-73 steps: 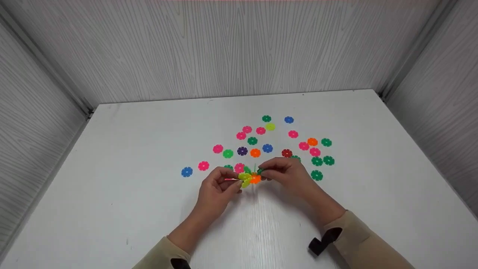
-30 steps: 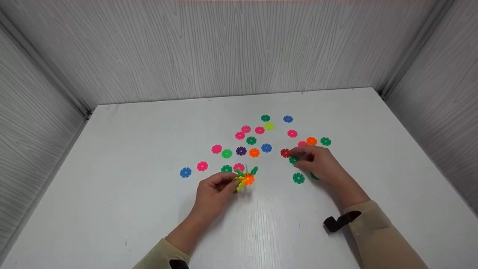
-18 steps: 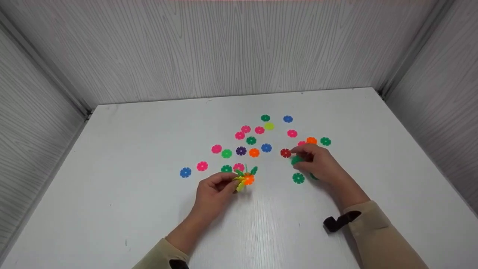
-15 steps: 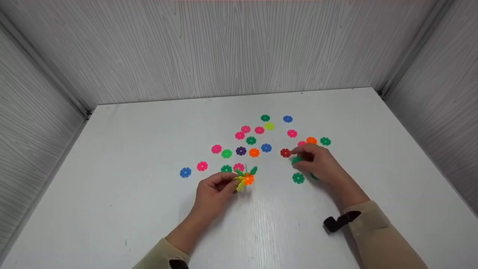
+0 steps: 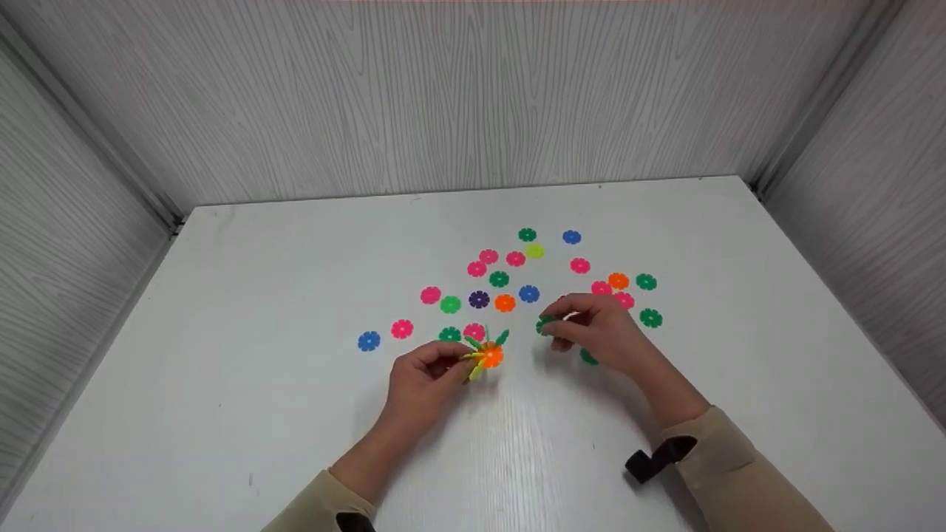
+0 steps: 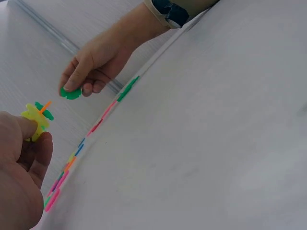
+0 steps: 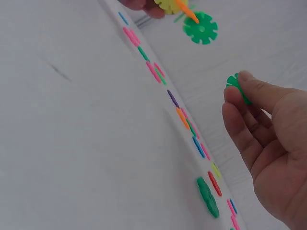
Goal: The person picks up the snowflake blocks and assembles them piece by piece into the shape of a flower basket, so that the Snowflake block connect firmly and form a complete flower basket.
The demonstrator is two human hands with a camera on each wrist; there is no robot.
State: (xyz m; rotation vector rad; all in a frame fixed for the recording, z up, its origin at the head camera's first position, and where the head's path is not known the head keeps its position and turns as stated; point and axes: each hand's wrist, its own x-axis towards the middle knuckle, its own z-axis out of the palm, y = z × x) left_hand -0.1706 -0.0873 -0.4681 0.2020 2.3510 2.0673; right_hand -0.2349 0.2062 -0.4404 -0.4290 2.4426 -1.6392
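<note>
My left hand pinches a small cluster of slotted plastic discs, joined edge to edge. An orange disc faces up, with yellow discs by the fingertips and green discs sticking out on the far side. To the right of the cluster and apart from it, my right hand pinches a single green disc between thumb and fingers. In the right wrist view this green disc is partly covered by the fingers. Both hands are raised above the table.
Loose slotted discs in several colours lie flat on the white table beyond the hands, among them a purple disc and a blue disc. A green disc lies partly under my right hand. Grey wood-grain panels enclose the table.
My right hand left a green disc on the cluster, reached right to the loose discs, picked up another green one and came back left. My left hand stayed nearly still with the cluster.
</note>
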